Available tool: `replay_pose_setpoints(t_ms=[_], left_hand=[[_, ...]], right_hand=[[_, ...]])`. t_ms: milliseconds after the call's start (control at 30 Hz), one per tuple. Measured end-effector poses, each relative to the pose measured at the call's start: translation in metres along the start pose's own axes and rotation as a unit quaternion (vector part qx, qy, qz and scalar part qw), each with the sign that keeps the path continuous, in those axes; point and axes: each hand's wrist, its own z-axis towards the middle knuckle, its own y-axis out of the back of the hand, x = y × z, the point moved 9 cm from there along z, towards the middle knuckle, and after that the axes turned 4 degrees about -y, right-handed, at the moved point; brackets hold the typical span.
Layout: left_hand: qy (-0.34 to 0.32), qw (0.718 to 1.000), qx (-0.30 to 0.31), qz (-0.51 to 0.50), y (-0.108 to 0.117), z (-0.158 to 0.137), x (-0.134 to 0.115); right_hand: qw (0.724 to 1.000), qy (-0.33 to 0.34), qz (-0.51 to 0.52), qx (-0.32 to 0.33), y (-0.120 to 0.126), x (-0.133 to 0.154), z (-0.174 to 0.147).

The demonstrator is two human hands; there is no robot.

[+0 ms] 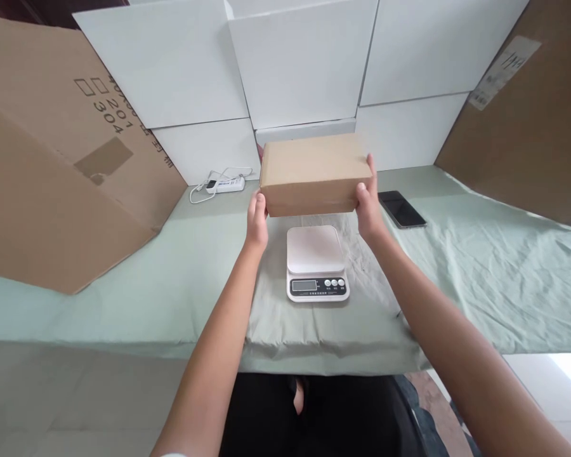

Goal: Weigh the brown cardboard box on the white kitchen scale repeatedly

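A closed brown cardboard box (316, 168) is held up over the table by both hands, one at each end. My left hand (257, 219) grips its left end, thumb on the near side. On the right end, my right hand (368, 200) has its thumb against the front corner and a finger up along the side. Below and nearer to me sits a white kitchen scale (315, 251) with a bare platform. Its small display (304, 285) looks blank, and round buttons line up beside it. The undersides of the fingers are hidden behind the box.
A black phone (402, 209) lies right of the box. Back left is a white power strip (226, 185) with its cord. Large cardboard sheets stand at the left (52, 165) and right (528, 127), white panels (304, 63) behind. A pale green cloth (209, 266) covers the table.
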Motion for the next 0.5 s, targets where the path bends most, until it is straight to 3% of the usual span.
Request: replay_pose_setpoints(t_ms=[100, 200, 500], left_hand=[[0.048, 0.998, -0.033, 0.001, 0.007, 0.003, 0.046], [0.075, 0.996, -0.043, -0.003, 0.012, -0.005, 0.074], [0.088, 0.996, -0.017, 0.015, 0.008, -0.013, 0.086]], right_hand=[[0.997, -0.059, 0.042, 0.000, -0.013, -0.036, 0.005], [0.996, -0.078, 0.037, -0.018, -0.015, -0.059, -0.004], [0.990, -0.127, 0.056, -0.035, -0.009, -0.092, -0.008]])
